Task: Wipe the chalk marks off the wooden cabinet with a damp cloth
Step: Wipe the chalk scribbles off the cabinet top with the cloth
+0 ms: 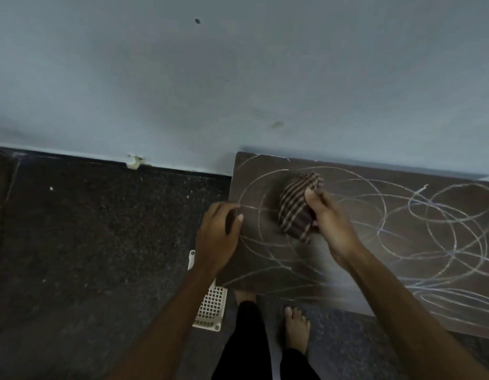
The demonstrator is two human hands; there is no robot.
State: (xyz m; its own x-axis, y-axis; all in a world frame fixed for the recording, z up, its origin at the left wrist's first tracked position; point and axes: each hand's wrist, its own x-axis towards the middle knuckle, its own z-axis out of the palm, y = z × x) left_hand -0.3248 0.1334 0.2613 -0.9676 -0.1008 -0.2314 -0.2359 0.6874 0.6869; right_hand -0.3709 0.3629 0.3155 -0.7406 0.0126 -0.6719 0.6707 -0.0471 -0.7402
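Observation:
The dark wooden cabinet (402,259) fills the right half of the head view, its top covered in looping white chalk marks (440,229). My right hand (329,223) grips a bunched dark cloth with pale stripes (296,207) and presses it on the cabinet top near the left end. My left hand (218,237) holds the cabinet's left edge, fingers curled over the side and thumb on top.
A pale blue wall (237,78) runs behind the cabinet. Dark speckled floor (100,242) lies to the left. A white plastic grid basket (211,305) sits on the floor under my left arm. My bare feet (296,327) stand beside the cabinet's front edge.

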